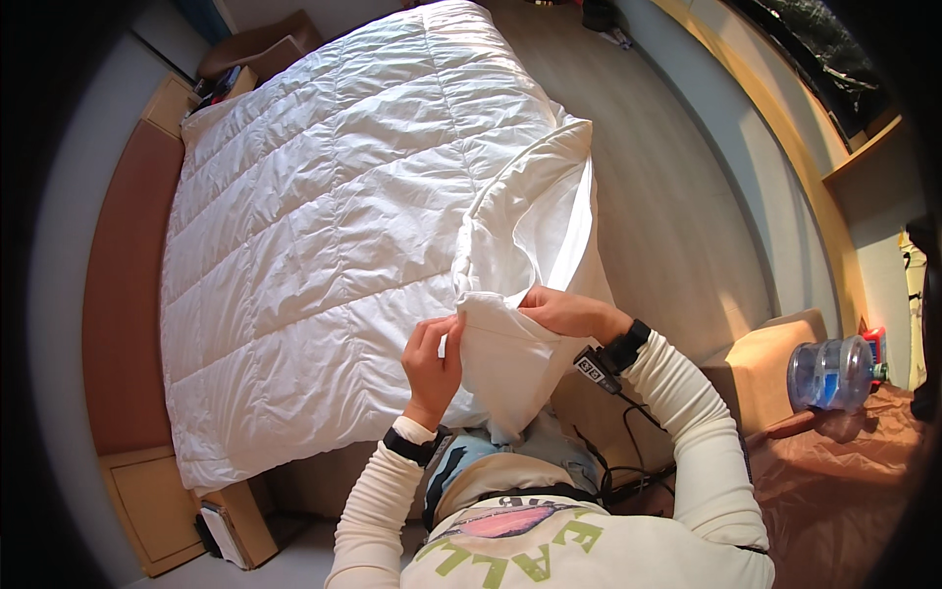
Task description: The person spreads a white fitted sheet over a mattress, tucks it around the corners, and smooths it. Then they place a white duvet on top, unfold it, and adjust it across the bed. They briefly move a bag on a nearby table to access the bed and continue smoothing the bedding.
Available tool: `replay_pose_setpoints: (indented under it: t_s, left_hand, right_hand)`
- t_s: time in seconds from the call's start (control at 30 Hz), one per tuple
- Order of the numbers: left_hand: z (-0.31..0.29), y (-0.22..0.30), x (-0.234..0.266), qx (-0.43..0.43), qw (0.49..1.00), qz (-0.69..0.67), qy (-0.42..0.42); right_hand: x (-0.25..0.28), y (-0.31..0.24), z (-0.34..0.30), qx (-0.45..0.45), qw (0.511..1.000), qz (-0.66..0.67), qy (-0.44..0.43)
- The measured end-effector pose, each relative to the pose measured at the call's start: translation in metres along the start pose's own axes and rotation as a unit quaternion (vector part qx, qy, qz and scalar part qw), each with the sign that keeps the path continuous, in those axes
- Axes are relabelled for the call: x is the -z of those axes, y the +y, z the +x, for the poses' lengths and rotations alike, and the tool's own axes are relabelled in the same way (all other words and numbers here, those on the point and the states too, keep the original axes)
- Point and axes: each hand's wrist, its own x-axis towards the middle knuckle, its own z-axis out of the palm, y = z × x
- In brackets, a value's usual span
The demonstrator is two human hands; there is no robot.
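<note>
A white quilted duvet (324,226) lies spread over the bed, wrinkled and stitched in wide rows. At its near right corner a plain white cloth (505,358) is lifted and hangs down toward my body. Behind it the cloth's edge stands up in a loop, open toward the right; I cannot tell whether this is a separate cover or the duvet's underside. My left hand (432,363) pinches the left corner of the lifted cloth between thumb and fingertips. My right hand (569,312) is closed on the cloth's upper edge, thumb side toward the opening.
A brown headboard (132,294) runs along the left, with a wooden nightstand (147,506) near it. Right of me are a cardboard box (770,368), a large clear water bottle (829,373) and brown sheeting (834,491). Black cables (633,471) hang by my right side.
</note>
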Motion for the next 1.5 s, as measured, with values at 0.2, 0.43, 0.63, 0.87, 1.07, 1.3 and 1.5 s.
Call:
replay_pose_setpoints:
  t_s: [0.2,0.43,0.63,0.87,1.07,1.3,1.5]
  left_hand:
    - [0.001,-0.021,-0.023,0.048,0.992,-0.108,-0.043]
    - [0.003,-0.020,-0.059,0.108,0.993,-0.047,-0.011]
    - [-0.014,-0.014,-0.075,0.114,0.990,-0.017,-0.078]
    - [-0.024,-0.031,-0.063,0.059,0.992,-0.028,-0.108]
    - [-0.010,-0.053,-0.042,0.135,0.944,-0.245,-0.177]
    - [-0.007,-0.081,-0.026,0.325,0.906,-0.267,-0.032]
    - [0.004,-0.105,-0.032,0.313,0.909,-0.274,0.025]
  right_hand:
    - [0.002,0.027,0.001,-0.005,0.984,0.173,0.031]
    - [-0.015,0.052,0.024,0.112,0.917,0.366,0.111]
    - [-0.015,0.061,0.040,0.048,0.940,0.307,0.140]
    - [-0.034,0.052,0.056,0.021,0.939,0.283,0.192]
    - [-0.029,0.054,0.068,-0.025,0.947,0.288,0.143]
    - [-0.043,0.054,0.093,-0.032,0.948,0.226,0.222]
    - [-0.047,0.040,0.103,-0.131,0.940,0.213,0.232]
